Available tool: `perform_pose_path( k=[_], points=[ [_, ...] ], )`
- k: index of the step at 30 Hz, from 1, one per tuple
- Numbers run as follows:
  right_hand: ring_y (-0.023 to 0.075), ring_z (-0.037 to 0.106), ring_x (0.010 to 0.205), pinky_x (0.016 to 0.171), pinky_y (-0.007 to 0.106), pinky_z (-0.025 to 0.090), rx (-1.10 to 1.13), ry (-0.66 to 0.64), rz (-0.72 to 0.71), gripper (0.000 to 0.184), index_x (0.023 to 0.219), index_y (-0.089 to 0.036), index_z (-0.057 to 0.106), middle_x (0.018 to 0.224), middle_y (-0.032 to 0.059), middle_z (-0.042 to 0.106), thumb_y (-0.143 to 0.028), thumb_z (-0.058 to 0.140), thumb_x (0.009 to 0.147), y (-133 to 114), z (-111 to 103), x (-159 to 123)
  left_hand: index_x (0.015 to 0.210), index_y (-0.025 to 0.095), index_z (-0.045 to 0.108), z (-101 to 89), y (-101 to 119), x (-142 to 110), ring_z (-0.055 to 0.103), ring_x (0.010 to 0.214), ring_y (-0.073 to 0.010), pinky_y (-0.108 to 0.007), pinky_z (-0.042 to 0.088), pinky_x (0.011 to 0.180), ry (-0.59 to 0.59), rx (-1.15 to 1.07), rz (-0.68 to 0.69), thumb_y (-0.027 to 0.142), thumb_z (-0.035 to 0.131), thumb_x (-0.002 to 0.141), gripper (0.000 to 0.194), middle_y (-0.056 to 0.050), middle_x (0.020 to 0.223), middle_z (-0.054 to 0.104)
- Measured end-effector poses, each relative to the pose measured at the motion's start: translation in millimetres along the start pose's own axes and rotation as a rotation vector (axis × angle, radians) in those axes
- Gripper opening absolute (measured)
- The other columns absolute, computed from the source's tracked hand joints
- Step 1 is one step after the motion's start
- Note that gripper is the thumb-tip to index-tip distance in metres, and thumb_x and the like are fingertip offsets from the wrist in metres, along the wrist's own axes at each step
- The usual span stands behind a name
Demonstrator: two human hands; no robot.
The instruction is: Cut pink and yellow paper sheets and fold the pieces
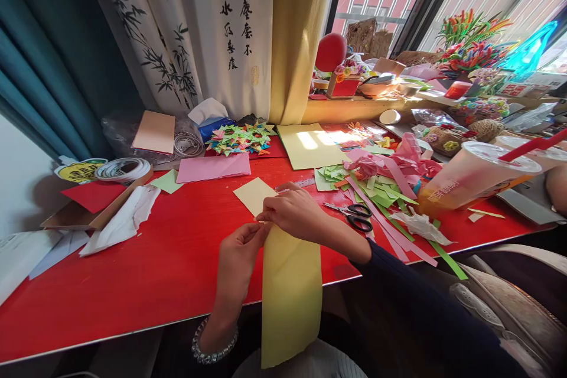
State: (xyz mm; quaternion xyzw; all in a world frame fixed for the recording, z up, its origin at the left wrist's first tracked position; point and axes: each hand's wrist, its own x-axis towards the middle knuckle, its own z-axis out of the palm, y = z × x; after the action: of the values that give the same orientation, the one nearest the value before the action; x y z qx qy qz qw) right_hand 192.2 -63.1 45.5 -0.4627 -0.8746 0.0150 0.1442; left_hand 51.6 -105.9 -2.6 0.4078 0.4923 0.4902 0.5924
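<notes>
A long sheet of yellow paper [292, 289] hangs from the red table's front edge toward my lap. My left hand [243, 248] pinches its upper left corner. Across its top, my right hand [292, 209] has its fingers curled close to my left fingertips, gripping the same paper. Just beyond them a smaller pale yellow piece of paper [254, 195] lies on the table; whether it joins the long sheet is hidden by my hand. Black-handled scissors [359, 217] rest to the right of my right wrist.
Green and pink paper scraps [376, 186] pile up at the right, beside a drink cup [478, 174] with a red straw. Folded paper stars [241, 137] and pink paper [215, 167] sit at the back. A cardboard tray [97, 212] stands left. Another person's arm [557, 189] shows at the far right.
</notes>
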Motion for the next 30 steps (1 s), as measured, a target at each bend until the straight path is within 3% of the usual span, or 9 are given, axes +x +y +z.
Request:
perform_pose_path(
  k=[6,11,16,20,30],
  points=[
    [0.0120,0.055,0.057,0.090,0.031,0.025,-0.064,0.127,-0.068,0.032,0.072,-0.016,0.064,0.066,0.0013,0.069,-0.036,0.049,0.093,0.2,11.9,13.5,0.080,0.018,0.070,-10.5,5.2,4.6,0.060,0.072,-0.0155,-0.023,0.047,0.066,0.041,0.025,0.004,0.039,0.077,0.062,0.029,-0.001,0.074,0.069],
    [0.0129,0.054,0.056,0.087,0.032,0.024,-0.157,0.241,0.046,0.039,0.074,-0.016,0.063,0.070,0.0033,0.071,-0.039,0.041,0.096,19.1,11.2,30.4,0.074,0.017,0.070,-18.3,-8.7,-1.7,0.062,0.072,-0.0165,-0.023,0.047,0.066,-0.004,0.066,-0.049,0.043,0.075,0.065,0.028,-0.002,0.072,0.070],
    [0.0141,0.054,0.056,0.085,0.033,0.025,-0.190,0.247,0.123,0.042,0.073,-0.016,0.064,0.066,0.0044,0.070,-0.039,0.038,0.097,48.1,6.1,39.8,0.081,0.017,0.072,-21.5,-17.6,-18.5,0.065,0.081,-0.0203,-0.026,0.049,0.073,-0.101,0.141,-0.136,0.044,0.072,0.069,0.029,-0.004,0.081,0.073],
    [0.0144,0.055,0.057,0.086,0.033,0.025,-0.200,0.234,0.159,0.042,0.073,-0.016,0.064,0.066,0.0053,0.069,-0.039,0.038,0.096,61.1,7.5,44.4,0.081,0.017,0.073,-26.3,-16.3,-29.0,0.066,0.077,-0.0223,-0.029,0.050,0.072,-0.077,0.225,-0.122,0.049,0.070,0.067,0.035,-0.005,0.079,0.073],
    [0.0162,0.057,0.063,0.087,0.034,0.025,-0.087,0.204,0.206,0.038,0.072,-0.016,0.064,0.068,0.0070,0.068,-0.037,0.043,0.094,64.2,19.2,54.7,0.079,0.019,0.074,-38.5,-12.1,-41.8,0.067,0.079,-0.0240,-0.029,0.052,0.073,-0.047,0.183,-0.172,0.045,0.074,0.064,0.031,-0.005,0.079,0.074]
  ],
)
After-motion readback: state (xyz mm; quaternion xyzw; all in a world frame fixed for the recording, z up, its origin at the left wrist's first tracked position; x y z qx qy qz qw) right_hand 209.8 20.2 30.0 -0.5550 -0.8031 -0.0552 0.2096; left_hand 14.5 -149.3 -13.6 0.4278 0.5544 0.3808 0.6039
